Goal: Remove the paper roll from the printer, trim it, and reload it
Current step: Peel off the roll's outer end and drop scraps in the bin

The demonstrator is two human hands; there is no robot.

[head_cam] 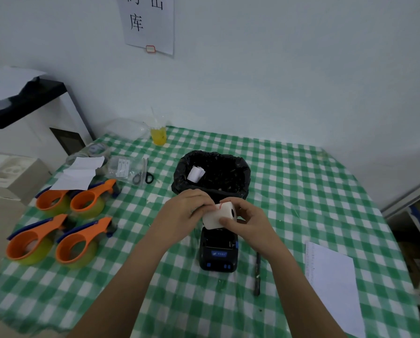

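Note:
A white paper roll point(216, 217) with red marks near its loose edge is held in the air just above the small black printer point(218, 250), which stands on the checked tablecloth. My left hand point(184, 211) pinches the roll's left side and loose end. My right hand point(246, 219) grips its right end, thumb across the front. The printer's paper bay sits directly under the roll, partly hidden by it. Black-handled scissors point(143, 178) lie to the far left, partly under a clear bag.
A bin lined with a black bag point(211, 174) stands right behind my hands, with a paper scrap inside. Several orange tape dispensers point(57, 225) sit at left. A pen point(257, 276) and a white sheet point(333, 286) lie at right. A yellow drink point(158, 135) stands at the back.

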